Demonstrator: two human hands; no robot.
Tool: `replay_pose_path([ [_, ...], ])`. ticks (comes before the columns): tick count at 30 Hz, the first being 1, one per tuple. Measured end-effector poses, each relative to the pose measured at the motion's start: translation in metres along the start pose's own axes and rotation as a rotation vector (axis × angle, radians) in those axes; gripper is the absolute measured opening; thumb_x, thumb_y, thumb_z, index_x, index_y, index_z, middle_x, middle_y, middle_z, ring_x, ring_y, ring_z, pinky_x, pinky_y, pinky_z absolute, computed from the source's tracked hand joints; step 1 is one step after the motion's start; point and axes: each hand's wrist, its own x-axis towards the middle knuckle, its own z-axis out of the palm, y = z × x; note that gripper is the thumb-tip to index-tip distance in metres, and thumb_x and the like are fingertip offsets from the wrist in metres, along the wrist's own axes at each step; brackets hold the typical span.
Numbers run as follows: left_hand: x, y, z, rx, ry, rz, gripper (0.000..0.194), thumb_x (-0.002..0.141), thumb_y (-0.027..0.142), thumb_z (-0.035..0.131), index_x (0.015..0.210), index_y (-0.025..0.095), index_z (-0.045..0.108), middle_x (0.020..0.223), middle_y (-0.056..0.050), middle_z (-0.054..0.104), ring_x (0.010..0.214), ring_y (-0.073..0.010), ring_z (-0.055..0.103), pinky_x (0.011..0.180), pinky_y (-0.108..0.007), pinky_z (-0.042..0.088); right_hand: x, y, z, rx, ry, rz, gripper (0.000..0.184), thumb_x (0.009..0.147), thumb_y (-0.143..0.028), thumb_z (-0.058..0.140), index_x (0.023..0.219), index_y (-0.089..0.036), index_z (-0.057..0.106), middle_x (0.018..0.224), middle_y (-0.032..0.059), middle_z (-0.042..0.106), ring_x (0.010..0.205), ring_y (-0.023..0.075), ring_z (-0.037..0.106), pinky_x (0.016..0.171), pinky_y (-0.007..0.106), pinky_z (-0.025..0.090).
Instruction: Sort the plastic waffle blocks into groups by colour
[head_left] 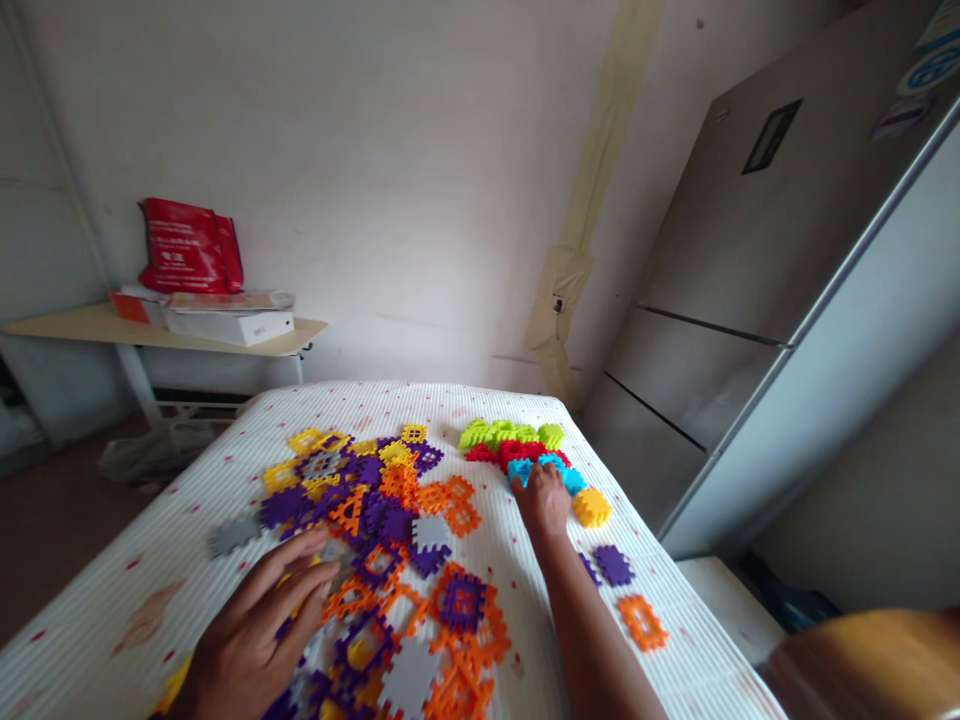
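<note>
My left hand is over the near left part of a loose pile of plastic interlocking tiles, its fingers stretched out and slightly bent. A grey tile and a purple framed tile lie in that pile, among orange and yellow ones. My right hand reaches to the far right, its fingers curled down onto blue interlocking tiles; its fingertips are partly hidden. Behind the blue tiles run a row of red tiles and a row of green tiles. A yellow stack of tiles stands to the right.
A purple tile and an orange framed tile lie right of my right forearm. White ribbed cloth covers the table. A fridge rises at the right. A side table with a red bag stands back left.
</note>
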Motion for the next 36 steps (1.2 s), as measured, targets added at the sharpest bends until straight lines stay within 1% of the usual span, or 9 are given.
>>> replay_pose_path([
  [6,0.002,0.002,-0.002,0.028,-0.015,0.015,0.014,0.085,0.024,0.051,0.093,0.025,0.062,0.109,-0.007,0.063,0.091,-0.0173,0.067,0.084,-0.025,0.054,0.001,0.000,0.004,-0.003,-0.038,0.011,0.020,0.085,-0.026,0.052,0.089,-0.012,0.066,0.098,0.0158,0.062,0.093,0.0262,0.060,0.064,0.029,0.045],
  [13,0.005,0.006,-0.002,0.018,-0.009,0.020,0.014,0.084,0.022,0.052,0.093,0.024,0.063,0.109,-0.006,0.063,0.092,-0.0173,0.067,0.085,-0.024,0.054,0.001,0.003,0.010,-0.002,-0.016,-0.015,0.018,0.086,-0.026,0.053,0.090,-0.014,0.065,0.099,0.0133,0.062,0.091,0.0225,0.060,0.065,0.026,0.044],
  [20,0.003,0.003,-0.002,0.022,0.001,0.058,0.012,0.084,0.020,0.053,0.092,0.021,0.063,0.109,-0.008,0.063,0.094,-0.0170,0.066,0.086,-0.024,0.053,0.001,0.004,0.014,-0.012,-0.011,-0.018,0.019,0.086,-0.028,0.053,0.092,-0.014,0.065,0.100,0.0126,0.062,0.091,0.0217,0.059,0.065,0.026,0.043],
  [24,0.002,0.004,-0.001,0.018,-0.003,0.046,0.013,0.083,0.018,0.055,0.093,0.022,0.063,0.111,-0.008,0.062,0.095,-0.0166,0.066,0.085,-0.024,0.053,0.001,0.007,0.020,0.003,0.053,-0.044,0.017,0.085,-0.028,0.054,0.091,-0.015,0.064,0.098,0.0128,0.062,0.084,0.0220,0.060,0.059,0.027,0.040],
  [27,0.002,0.003,-0.002,0.007,-0.003,0.012,0.014,0.082,0.016,0.056,0.092,0.022,0.064,0.111,-0.008,0.062,0.096,-0.0171,0.066,0.085,-0.024,0.052,0.000,0.009,0.022,0.032,0.150,-0.096,0.017,0.086,-0.028,0.053,0.092,-0.017,0.064,0.095,0.0120,0.063,0.079,0.0216,0.059,0.056,0.027,0.038],
  [30,0.002,-0.005,-0.010,0.021,0.006,-0.081,0.015,0.081,0.017,0.057,0.091,0.023,0.066,0.107,-0.006,0.065,0.093,-0.0160,0.066,0.085,-0.024,0.051,-0.004,0.008,0.021,0.110,0.280,-0.228,0.020,0.089,-0.028,0.047,0.090,-0.018,0.064,0.090,0.0103,0.063,0.075,0.0187,0.058,0.056,0.026,0.036],
  [32,0.002,-0.015,-0.019,0.028,0.006,-0.210,0.013,0.080,0.021,0.056,0.086,0.024,0.067,0.099,-0.004,0.068,0.089,-0.0158,0.066,0.085,-0.025,0.050,-0.009,0.004,0.022,0.200,0.306,-0.360,0.026,0.092,-0.027,0.041,0.086,-0.017,0.065,0.086,0.0087,0.063,0.072,0.0163,0.057,0.058,0.024,0.036],
  [34,0.000,-0.030,-0.031,0.013,-0.028,-0.450,0.015,0.079,0.030,0.054,0.082,0.024,0.068,0.092,-0.003,0.070,0.086,-0.0170,0.066,0.084,-0.027,0.049,-0.016,-0.002,0.024,0.303,0.273,-0.498,0.032,0.095,-0.026,0.037,0.081,-0.017,0.064,0.080,0.0070,0.062,0.070,0.0144,0.057,0.060,0.023,0.037],
  [36,-0.003,-0.047,-0.041,-0.006,-0.096,-0.716,0.021,0.076,0.038,0.052,0.081,0.024,0.068,0.087,-0.003,0.071,0.082,-0.0185,0.065,0.079,-0.028,0.050,-0.024,-0.009,0.029,0.389,0.201,-0.609,0.034,0.096,-0.026,0.035,0.079,-0.017,0.063,0.076,0.0057,0.061,0.068,0.0132,0.057,0.060,0.022,0.037],
])
